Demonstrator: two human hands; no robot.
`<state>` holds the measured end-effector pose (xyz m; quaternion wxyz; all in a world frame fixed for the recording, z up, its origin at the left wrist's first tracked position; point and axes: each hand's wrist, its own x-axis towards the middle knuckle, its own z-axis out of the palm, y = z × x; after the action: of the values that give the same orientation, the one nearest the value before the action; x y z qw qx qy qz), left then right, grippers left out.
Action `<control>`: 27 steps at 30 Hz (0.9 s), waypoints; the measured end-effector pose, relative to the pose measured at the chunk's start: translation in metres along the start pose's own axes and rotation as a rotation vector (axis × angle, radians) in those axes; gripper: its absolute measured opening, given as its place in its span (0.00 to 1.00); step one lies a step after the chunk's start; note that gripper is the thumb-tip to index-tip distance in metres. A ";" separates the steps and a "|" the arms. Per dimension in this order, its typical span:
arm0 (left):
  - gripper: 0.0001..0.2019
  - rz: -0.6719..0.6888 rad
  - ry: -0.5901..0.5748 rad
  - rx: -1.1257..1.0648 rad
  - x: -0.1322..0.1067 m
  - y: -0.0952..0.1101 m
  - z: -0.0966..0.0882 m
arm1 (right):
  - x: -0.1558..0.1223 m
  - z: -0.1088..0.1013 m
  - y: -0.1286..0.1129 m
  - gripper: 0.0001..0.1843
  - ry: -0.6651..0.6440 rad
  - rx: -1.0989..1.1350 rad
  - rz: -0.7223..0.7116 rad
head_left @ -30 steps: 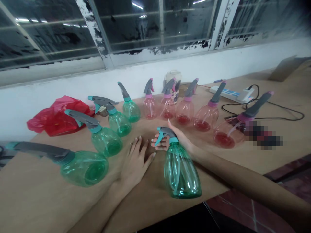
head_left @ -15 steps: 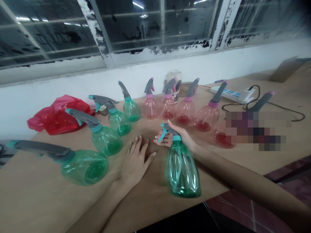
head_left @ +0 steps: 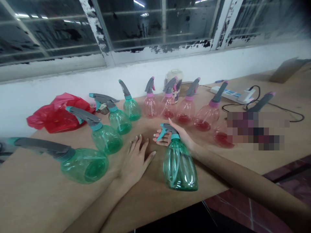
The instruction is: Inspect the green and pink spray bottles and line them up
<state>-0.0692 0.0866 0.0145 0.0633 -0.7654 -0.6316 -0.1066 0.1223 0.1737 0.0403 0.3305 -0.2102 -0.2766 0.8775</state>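
My right hand point(head_left: 176, 137) is wrapped round the grey trigger head and neck of a green spray bottle point(head_left: 179, 164) that stands on the wooden table point(head_left: 36, 194) near its front edge. My left hand point(head_left: 136, 160) lies flat on the table just left of that bottle, fingers spread, holding nothing. Further green spray bottles point(head_left: 107, 137) curve away to the left, the nearest one point(head_left: 82, 165) large at the left. A row of pink spray bottles point(head_left: 184, 110) stands behind my right hand.
A red plastic bag point(head_left: 57, 113) lies at the back left by the white wall. A printed cup point(head_left: 173, 79) stands behind the pink bottles. A white power strip point(head_left: 233, 94) with black cables point(head_left: 289, 113) lies at the back right. The table's front edge runs under my right forearm.
The green bottle in my right hand has shifted slightly away from the table's front edge and stands a little straighter. My left hand has stayed flat in place.
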 end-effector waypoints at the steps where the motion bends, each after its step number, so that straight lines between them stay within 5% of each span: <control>1: 0.30 0.000 0.000 0.002 0.000 0.000 0.000 | 0.000 0.000 0.000 0.23 -0.001 0.006 0.002; 9: 0.31 0.007 0.008 0.005 0.000 0.000 -0.001 | -0.002 0.001 0.001 0.12 0.070 -0.030 -0.142; 15: 0.29 0.020 -0.015 -0.016 0.001 0.001 -0.003 | -0.010 0.014 -0.004 0.17 0.035 -0.089 -0.239; 19: 0.25 -0.027 -0.097 -0.203 -0.004 0.004 -0.022 | -0.015 0.025 -0.005 0.19 -0.017 -0.174 -0.303; 24: 0.20 -0.231 0.002 -0.714 -0.058 0.011 -0.058 | -0.032 0.058 0.006 0.18 -0.142 -0.397 -0.501; 27: 0.26 -0.217 0.024 -0.719 -0.101 0.017 -0.070 | -0.047 0.092 0.023 0.15 -0.237 -0.700 -0.584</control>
<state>-0.0765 -0.0292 0.0582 -0.2137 -0.6659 -0.6306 -0.3366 0.0934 0.0951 0.1047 0.4387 -0.1208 -0.6394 0.6198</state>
